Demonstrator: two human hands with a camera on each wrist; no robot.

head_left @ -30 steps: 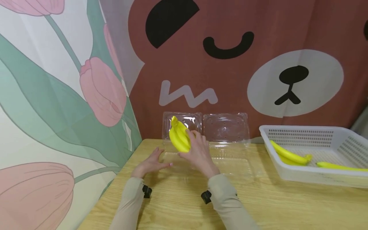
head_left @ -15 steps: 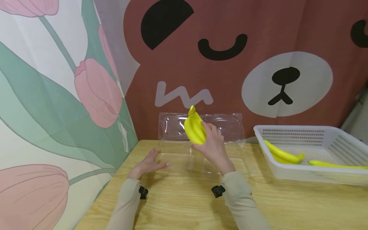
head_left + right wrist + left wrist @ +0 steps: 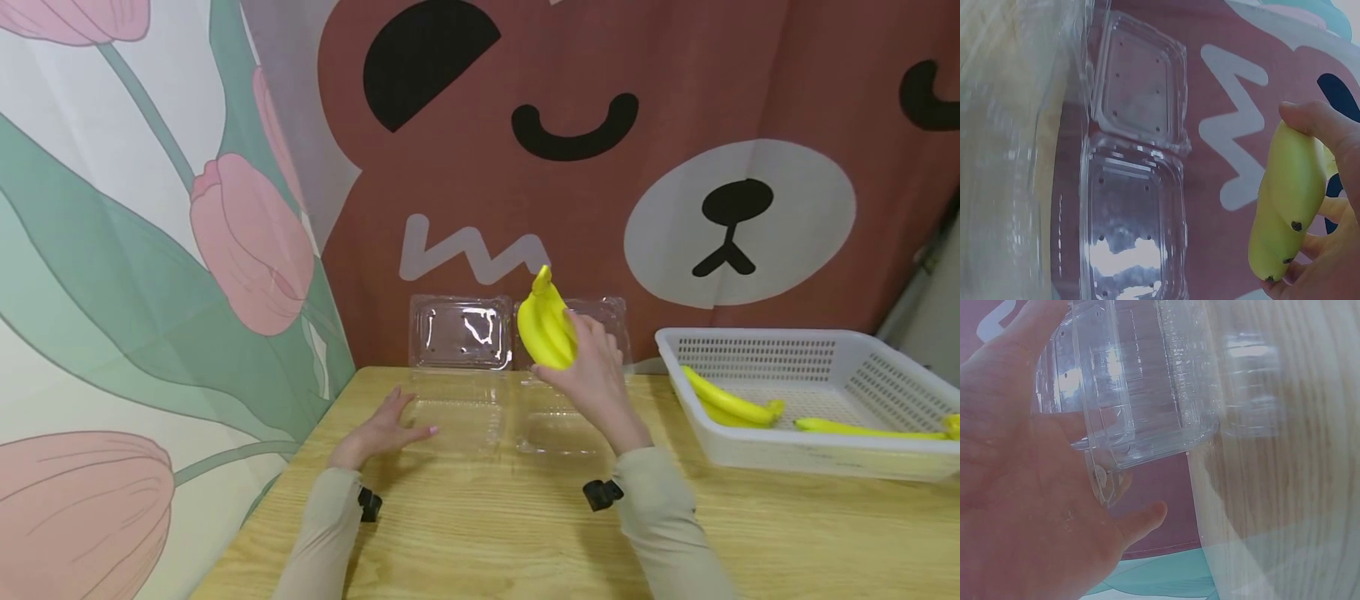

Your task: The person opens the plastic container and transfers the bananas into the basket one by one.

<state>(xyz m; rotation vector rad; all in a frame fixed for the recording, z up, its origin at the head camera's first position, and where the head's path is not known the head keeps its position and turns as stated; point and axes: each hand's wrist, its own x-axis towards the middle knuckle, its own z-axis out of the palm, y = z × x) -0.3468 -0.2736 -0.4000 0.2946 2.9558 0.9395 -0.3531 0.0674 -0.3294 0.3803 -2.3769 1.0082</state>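
Note:
My right hand [image 3: 596, 379] grips a small bunch of yellow bananas [image 3: 545, 329], stem end up, above the right-hand clear plastic clamshell box [image 3: 558, 433]. In the right wrist view, thumb and fingers hold the bananas [image 3: 1288, 200] from the side, their dark tips showing. Beside the left-hand clear clamshell box [image 3: 457, 425] is my left hand [image 3: 378, 429], fingers spread at its left edge. The left wrist view shows that box [image 3: 1147, 381] close to the palm; whether the fingers touch it I cannot tell. Both boxes have their lids raised at the back.
At the right stands a white perforated plastic basket [image 3: 757, 450] holding more bananas [image 3: 731, 400]. The boxes and basket rest on a wooden table [image 3: 495, 533]. Behind the table hangs a brown curtain [image 3: 450, 183] with a bear print.
My right hand has carried the bananas rightward, from over the left box to over the right one, raising them a little. The left hand stays beside the left box.

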